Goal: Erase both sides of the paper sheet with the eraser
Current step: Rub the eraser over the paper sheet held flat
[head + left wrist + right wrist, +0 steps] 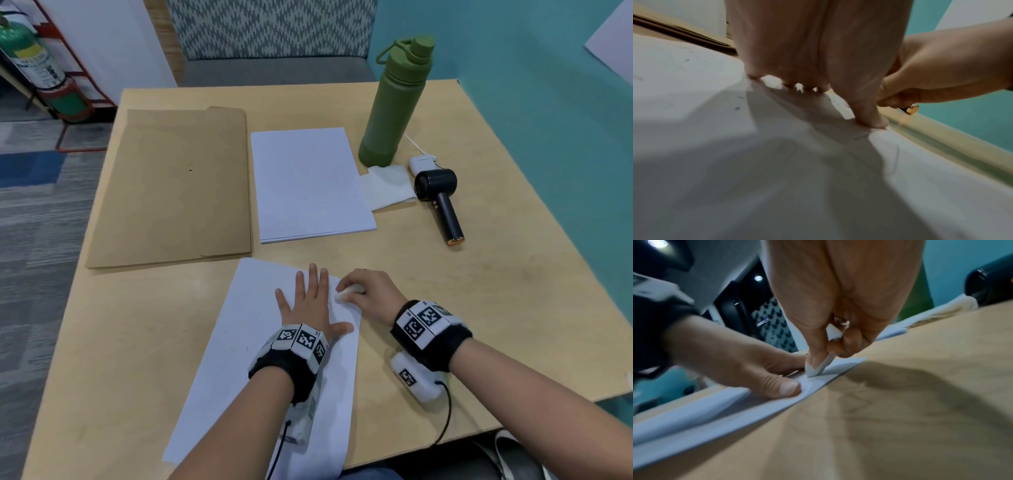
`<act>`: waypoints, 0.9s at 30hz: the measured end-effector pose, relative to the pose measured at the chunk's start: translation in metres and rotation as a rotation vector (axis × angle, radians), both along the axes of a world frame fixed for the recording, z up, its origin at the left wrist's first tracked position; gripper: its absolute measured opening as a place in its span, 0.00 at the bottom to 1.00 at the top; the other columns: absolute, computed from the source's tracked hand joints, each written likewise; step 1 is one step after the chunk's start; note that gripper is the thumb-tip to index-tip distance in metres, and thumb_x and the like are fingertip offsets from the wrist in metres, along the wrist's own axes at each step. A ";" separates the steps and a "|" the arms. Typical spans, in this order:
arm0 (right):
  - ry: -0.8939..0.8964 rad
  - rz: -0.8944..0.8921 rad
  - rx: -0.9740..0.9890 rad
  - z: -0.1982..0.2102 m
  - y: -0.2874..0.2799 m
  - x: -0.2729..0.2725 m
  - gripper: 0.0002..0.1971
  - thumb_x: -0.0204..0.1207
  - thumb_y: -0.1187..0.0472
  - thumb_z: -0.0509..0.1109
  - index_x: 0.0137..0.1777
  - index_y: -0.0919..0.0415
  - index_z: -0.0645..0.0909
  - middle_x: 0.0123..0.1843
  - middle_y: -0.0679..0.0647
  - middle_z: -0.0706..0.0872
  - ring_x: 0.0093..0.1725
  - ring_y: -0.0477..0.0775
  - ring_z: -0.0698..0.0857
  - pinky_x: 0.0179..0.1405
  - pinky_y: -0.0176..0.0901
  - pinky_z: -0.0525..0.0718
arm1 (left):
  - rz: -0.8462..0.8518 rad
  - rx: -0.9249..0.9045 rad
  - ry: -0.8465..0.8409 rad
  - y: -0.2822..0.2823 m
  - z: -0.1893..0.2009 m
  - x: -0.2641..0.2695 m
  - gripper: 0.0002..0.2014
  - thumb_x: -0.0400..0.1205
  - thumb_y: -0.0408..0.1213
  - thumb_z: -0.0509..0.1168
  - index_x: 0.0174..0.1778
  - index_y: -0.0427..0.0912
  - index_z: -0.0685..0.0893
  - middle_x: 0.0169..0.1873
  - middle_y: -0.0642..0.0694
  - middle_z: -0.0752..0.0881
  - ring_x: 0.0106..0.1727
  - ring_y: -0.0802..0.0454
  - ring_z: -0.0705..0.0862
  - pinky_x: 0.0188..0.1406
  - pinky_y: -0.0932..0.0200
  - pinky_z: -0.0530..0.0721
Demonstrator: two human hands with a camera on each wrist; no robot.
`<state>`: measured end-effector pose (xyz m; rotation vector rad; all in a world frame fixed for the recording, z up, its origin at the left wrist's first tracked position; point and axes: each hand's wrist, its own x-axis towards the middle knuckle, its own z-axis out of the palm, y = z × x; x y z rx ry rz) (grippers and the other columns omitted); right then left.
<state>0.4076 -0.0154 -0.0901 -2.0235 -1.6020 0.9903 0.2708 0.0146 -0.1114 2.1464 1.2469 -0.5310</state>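
Observation:
A white paper sheet [250,346] lies slanted on the near part of the wooden table [496,308], with faint pencil marks on it. My left hand [310,301] presses flat on the sheet, fingers straight and spread; its thumb [785,386] holds down the sheet's right edge [818,382]. Just right of it, my right hand [363,291] pinches a small white eraser [344,295] and presses its tip [818,368] onto the paper near that edge. In the left wrist view my left hand's fingertips [871,120] rest on the sheet [715,129], with my right hand [941,73] beside them.
A stack of white paper [308,185] and a brown folder [174,185] lie further back. A green bottle [394,102], a tissue [385,185], a white earbud case [422,163] and a black handheld fan [442,202] stand at the right. The table's near edge is close.

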 end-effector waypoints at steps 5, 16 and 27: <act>-0.065 0.178 -0.128 0.005 -0.013 0.003 0.09 0.73 0.66 0.69 0.51 0.62 0.86 0.54 0.57 0.88 0.56 0.54 0.82 0.49 0.32 0.73 | 0.009 -0.006 -0.009 -0.001 0.002 0.001 0.53 0.77 0.65 0.60 0.80 0.46 0.27 0.79 0.49 0.25 0.81 0.45 0.28 0.74 0.31 0.32; -0.025 0.011 -0.145 0.000 -0.022 0.003 0.08 0.72 0.67 0.68 0.50 0.62 0.84 0.52 0.55 0.87 0.50 0.49 0.81 0.41 0.29 0.72 | 0.023 -0.019 -0.022 0.001 0.002 0.000 0.54 0.77 0.64 0.61 0.80 0.46 0.27 0.79 0.49 0.25 0.80 0.45 0.27 0.74 0.31 0.31; 0.696 -0.640 -0.149 0.001 -0.031 -0.006 0.19 0.81 0.57 0.61 0.28 0.57 0.63 0.25 0.54 0.64 0.21 0.47 0.65 0.20 0.36 0.68 | 0.540 0.071 -0.544 0.026 0.031 -0.057 0.30 0.85 0.37 0.60 0.82 0.45 0.57 0.82 0.48 0.57 0.80 0.47 0.64 0.76 0.55 0.61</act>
